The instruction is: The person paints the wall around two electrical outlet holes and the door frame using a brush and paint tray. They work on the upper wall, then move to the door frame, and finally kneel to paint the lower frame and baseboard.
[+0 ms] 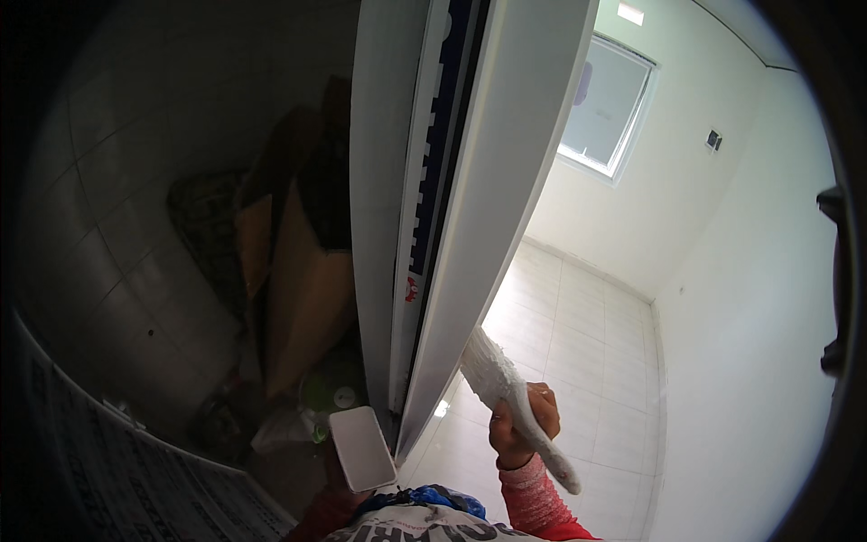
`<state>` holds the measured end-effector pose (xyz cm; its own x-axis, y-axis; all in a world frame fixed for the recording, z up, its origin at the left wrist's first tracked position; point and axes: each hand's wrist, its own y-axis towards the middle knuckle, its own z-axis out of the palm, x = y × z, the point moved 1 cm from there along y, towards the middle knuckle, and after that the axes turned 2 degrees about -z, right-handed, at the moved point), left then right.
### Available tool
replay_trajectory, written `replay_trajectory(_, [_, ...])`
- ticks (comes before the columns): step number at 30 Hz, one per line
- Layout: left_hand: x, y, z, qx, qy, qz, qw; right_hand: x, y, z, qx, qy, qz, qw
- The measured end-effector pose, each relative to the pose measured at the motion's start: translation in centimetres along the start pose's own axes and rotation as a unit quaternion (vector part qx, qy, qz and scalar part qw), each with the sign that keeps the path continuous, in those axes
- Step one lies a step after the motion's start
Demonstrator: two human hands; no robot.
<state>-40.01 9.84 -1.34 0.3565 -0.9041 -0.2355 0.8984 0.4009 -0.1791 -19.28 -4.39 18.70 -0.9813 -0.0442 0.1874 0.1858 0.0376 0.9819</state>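
Observation:
My right hand (525,427) is closed around the handle of a paintbrush (498,379) coated in white paint. Its bristle tips meet the edge of a white door frame (501,149), at the frame's lower part. In shadow on the other side of the frame, my left hand (336,464) is mostly hidden behind a white rectangular container (363,449), which it holds near my body.
An opened cardboard box (308,298) stands in the dark area at the left, with a clear plastic bag (284,433) near it. To the right, a tiled floor (576,352), white walls and a window (606,101) show beyond the frame.

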Motion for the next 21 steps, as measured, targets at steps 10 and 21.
replay_trajectory(10, [-0.1,0.0,-0.1,0.058,0.019,-0.033,0.998,1.7,18.7,0.2,-0.094,0.049,-0.064,0.992])
replay_trajectory(21, [-2.9,0.7,3.6,0.072,0.022,-0.052,0.996,5.0,43.0,1.6,-0.249,0.008,-0.171,0.953])
